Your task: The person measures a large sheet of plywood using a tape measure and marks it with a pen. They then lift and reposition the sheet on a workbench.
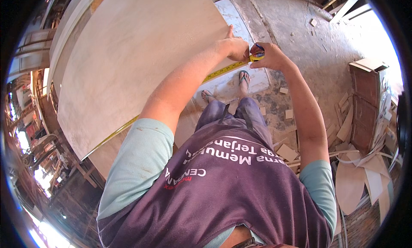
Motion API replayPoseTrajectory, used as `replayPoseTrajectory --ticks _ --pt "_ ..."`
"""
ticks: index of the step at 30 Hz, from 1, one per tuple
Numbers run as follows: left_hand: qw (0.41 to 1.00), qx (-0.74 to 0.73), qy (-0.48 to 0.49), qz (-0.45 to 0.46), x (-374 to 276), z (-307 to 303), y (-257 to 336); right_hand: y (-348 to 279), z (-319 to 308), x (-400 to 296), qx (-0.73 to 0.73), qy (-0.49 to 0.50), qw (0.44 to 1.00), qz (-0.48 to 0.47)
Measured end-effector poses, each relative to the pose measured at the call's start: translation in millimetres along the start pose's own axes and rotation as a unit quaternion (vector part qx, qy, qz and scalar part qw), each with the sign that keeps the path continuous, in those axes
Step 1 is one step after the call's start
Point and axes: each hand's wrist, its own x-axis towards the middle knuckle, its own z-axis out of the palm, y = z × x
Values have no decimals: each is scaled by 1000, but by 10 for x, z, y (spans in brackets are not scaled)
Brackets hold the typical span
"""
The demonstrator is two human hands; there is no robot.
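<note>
A large pale wooden panel [141, 55] lies in front of me, to the left. Along its near edge runs the yellow blade of a tape measure [225, 69], drawn out from the panel's lower left corner. My right hand [272, 56] grips the yellow tape measure case [256, 57], which has a dark blue part on top, just off the panel's right corner. Beside the case, my left hand [236, 48] rests on that corner, one finger stretched out and the others curled by the blade. Whether it pinches the blade is hidden.
My feet in flip-flops [244, 79] stand on a pale, stained sheet [257, 82] on the concrete floor. Small wood offcuts [289, 114] are scattered to the right. Farther right stand a brown box-like cabinet [363, 103] and a heap of thin board scraps [351, 187].
</note>
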Motion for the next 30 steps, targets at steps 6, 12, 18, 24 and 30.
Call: replayPoseTrajectory --ticks 6,12,18,24,30 --pt "1000 -5 23 10 4 50 -42 11 39 -90 -8 110 994 -13" --pt "997 -36 53 33 43 188 -138 138 59 -556 218 410 878 117" --pt "998 -29 51 25 94 198 -143 -13 949 -1007 352 314 880 63" --pt "999 -15 41 27 56 152 -128 -298 1310 -777 183 376 908 -19" --pt "998 -16 56 23 50 170 -136 -266 1450 -612 182 408 894 -26"
